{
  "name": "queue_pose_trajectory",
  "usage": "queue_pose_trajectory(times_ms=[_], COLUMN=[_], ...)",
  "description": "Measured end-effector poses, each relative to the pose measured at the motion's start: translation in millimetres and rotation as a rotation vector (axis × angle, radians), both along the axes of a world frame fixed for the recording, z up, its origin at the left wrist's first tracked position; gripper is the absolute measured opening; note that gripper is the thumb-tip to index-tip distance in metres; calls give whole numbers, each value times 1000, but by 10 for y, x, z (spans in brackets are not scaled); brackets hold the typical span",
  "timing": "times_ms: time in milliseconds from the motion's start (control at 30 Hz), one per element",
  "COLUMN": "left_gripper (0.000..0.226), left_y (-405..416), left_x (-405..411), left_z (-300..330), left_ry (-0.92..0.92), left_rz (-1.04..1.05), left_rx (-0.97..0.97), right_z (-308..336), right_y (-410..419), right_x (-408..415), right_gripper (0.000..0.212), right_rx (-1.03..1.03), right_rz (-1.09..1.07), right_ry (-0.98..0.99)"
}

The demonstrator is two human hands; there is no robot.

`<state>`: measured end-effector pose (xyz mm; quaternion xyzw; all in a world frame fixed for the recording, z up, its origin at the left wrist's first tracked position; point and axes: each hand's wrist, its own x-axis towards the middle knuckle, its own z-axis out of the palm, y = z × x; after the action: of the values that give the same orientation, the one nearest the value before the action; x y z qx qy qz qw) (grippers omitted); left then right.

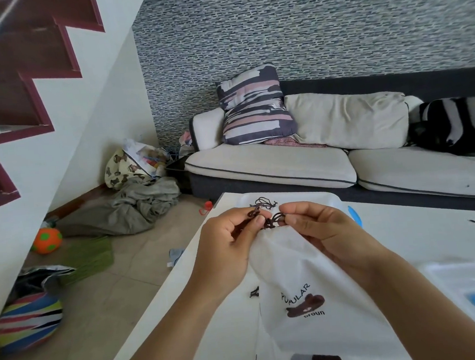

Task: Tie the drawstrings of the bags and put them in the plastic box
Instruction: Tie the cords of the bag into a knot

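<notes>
We hold a white fabric drawstring bag printed with a brown bear (301,288) above the white counter (406,240), its lower end cut off at the frame's bottom. Our left hand (230,245) pinches one loop of the dark brown drawstring (271,221); our right hand (322,230) pinches the other at the bag's gathered neck. The knot itself is hard to make out. Beyond the bag lies a clear plastic box (337,200), partly hidden.
</notes>
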<state>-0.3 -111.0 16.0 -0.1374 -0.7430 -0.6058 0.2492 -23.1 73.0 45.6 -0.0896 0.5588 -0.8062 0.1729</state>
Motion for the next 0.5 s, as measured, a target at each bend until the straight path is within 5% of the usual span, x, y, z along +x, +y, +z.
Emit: queue_pose_trajectory(times_ms=[200, 500], left_gripper=[21, 19], left_y=[-13, 11], left_x=[-1, 13], left_z=[3, 5], left_ry=[25, 59], left_rz=[27, 5], left_rx=[-15, -57], right_z=[72, 59], right_y=[74, 0], right_x=[-29, 13], right_gripper=[41, 27], right_rx=[-3, 169], right_rz=[34, 97], right_ry=[-19, 152])
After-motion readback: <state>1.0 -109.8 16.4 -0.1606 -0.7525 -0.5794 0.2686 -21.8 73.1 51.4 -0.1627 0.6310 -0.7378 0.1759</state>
